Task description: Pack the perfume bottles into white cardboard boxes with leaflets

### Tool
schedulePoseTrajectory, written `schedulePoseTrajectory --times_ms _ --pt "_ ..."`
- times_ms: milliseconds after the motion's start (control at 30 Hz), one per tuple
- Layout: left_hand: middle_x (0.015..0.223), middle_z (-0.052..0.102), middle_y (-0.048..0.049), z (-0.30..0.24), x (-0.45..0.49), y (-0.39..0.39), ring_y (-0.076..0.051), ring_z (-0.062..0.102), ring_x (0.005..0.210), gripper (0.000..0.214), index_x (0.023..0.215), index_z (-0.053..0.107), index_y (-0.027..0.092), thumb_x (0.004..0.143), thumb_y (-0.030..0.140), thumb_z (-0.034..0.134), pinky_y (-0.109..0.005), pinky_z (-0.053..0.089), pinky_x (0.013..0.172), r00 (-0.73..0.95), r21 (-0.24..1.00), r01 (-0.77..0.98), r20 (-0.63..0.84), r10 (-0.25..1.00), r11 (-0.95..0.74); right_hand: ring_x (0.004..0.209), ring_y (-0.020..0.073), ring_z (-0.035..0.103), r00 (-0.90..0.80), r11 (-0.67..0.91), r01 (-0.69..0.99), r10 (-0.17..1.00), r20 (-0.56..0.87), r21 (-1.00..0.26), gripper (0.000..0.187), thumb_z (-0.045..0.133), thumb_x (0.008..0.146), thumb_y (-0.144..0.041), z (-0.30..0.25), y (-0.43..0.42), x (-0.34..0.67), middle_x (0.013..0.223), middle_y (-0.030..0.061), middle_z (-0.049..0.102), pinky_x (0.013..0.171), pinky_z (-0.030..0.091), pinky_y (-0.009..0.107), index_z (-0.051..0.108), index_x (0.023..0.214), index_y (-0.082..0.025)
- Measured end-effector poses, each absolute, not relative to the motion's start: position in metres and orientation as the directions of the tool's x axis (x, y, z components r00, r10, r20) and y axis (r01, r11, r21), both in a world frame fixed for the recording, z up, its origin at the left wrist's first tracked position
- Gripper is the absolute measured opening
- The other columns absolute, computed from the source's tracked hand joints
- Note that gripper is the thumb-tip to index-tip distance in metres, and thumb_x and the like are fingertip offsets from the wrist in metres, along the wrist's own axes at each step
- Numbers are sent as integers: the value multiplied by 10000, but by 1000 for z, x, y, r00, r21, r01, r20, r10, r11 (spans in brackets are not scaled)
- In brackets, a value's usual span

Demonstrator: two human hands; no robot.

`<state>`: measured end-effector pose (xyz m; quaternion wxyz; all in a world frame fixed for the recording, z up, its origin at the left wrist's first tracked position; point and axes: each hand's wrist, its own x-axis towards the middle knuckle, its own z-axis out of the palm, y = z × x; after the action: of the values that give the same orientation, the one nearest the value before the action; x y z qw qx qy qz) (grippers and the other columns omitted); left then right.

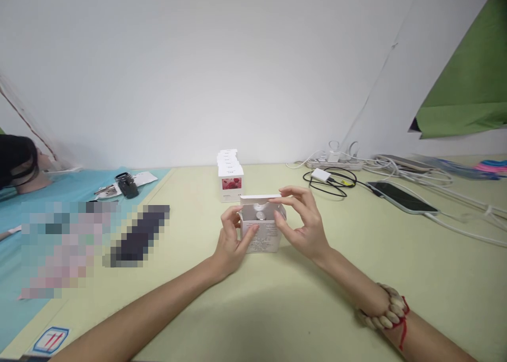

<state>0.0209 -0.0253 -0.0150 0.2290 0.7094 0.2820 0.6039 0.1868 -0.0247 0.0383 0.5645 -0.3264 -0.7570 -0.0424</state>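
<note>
A small white cardboard box (pixel 262 238) with fine print on its near face stands on the table with its top flap raised. Inside it shows a round, silvery-white thing (pixel 260 215), perhaps a bottle cap. My left hand (pixel 232 240) is closed around the box's left side, thumb on the near face. At the right, my right hand (pixel 303 222) has its fingertips on the raised lid and its thumb by the right side flap. Behind it, a row of white boxes (pixel 231 185) runs back toward the wall, the front one bearing a red picture.
A black jar (pixel 127 185) and a white packet (pixel 145 179) lie on the blue cloth (pixel 24 193) at left, beside pixelated items. A person's head (pixel 24 164) is at the far left. On the right are a phone (pixel 402 197), a white charger (pixel 321 175), cables and a power strip (pixel 336 164).
</note>
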Motion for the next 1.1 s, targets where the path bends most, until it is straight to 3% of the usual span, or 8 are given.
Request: schedulePoseTrajectory --times_ms 267,367,500,900,1100 --pt "1024 514 -29 -18 20 -23 -102 541 838 393 1176 217 280 866 245 456 -259 450 702 115 653 131 737 666 -746 855 178 562 -50 685 587 562 825 -431 237 505 778 -188 33 -22 187 983 47 560 695 493 330 568 1001 -240" --pt "1081 495 -49 -18 19 -21 -111 539 857 408 1192 210 280 866 260 454 -276 451 713 130 655 158 728 674 -739 898 185 553 -43 702 546 569 821 -458 186 495 780 -182 32 -22 186 968 48 560 676 503 316 573 940 -235" --pt "1084 501 -54 -20 17 -20 -127 533 884 420 1216 194 276 874 278 436 -296 448 731 159 658 190 711 685 -728 954 192 528 -89 748 499 546 833 -438 140 477 787 -164 34 -22 186 951 57 535 671 515 302 588 844 -228" --pt "1109 474 -58 -18 16 -23 -128 516 902 380 1242 230 274 896 266 386 -280 450 748 199 624 236 719 666 -745 935 178 549 -154 752 530 538 829 -391 119 493 794 -184 30 -21 191 1011 59 495 630 541 275 587 856 -224" --pt "1169 414 -72 -14 16 -26 -137 506 937 360 1220 260 275 888 256 396 -288 456 755 188 622 220 728 659 -751 830 164 589 -170 778 598 356 919 -191 138 525 759 -144 30 -20 192 974 57 519 641 538 292 605 840 -222"
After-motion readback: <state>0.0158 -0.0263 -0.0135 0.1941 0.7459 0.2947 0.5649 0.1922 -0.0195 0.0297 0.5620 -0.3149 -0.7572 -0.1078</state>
